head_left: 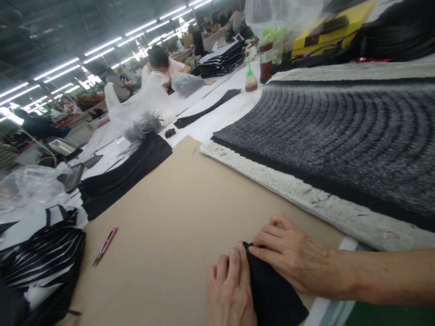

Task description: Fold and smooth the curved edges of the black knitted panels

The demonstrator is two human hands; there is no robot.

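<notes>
A black fabric piece (276,302) lies on the tan board (160,252) close to its front edge. My left hand (231,296) rests along the left edge of the piece, fingers stretched out side by side and pressing down; its thumb is hidden. From the right, my right hand (295,258) reaches over the piece and pinches its far corner between the fingertips. The fingertips of both hands nearly meet at that corner. Pink-handled thread snips (105,246) lie on the board to the left, apart from my hands.
At right, a pale slab (282,187) bears overlapping rows of dark strips (339,140). Black stacked pieces (125,175) and striped bundles (41,259) line the left side. A glue bottle (250,80) and a yellow box (331,31) stand farther back. Across the table sits another person (161,68).
</notes>
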